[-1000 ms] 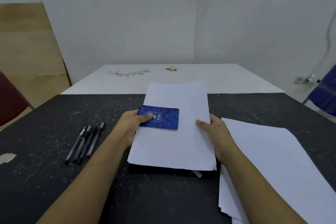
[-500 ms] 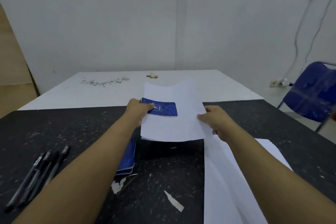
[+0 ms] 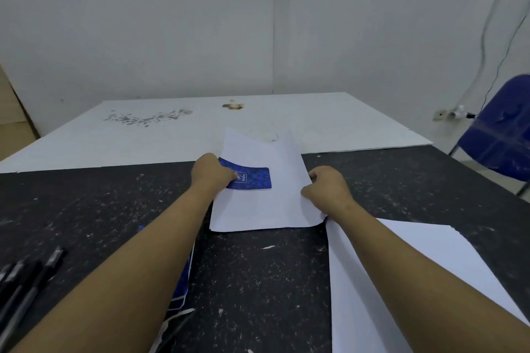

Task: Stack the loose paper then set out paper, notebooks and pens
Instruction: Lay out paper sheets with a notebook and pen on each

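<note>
Carrying: I have one sheet [image 3: 266, 206] with the blue notebook [image 3: 252, 179] lying on it, out at the far edge of the black table [image 3: 258, 281]; the sheet's far end reaches over the white board [image 3: 172, 135].
Left hand [image 3: 213, 173]: thumb on the notebook cover, fingers curled at the sheet's left edge, pinching both together.
Right hand [image 3: 327, 190]: fingers curled round the sheet's right edge, where the near corner curls up.
Changed: a second ago this set lay mid-table, close to me. Now both arms are stretched and it sits much farther off.
Meaning: I judge one place nearly laid, with no pen beside it yet.
Also different: the pens [image 3: 25, 275] now sit at the view's lower left, a second notebook [image 3: 182, 286] shows under my left forearm, and the paper stack [image 3: 401, 266] stays at right.
</note>
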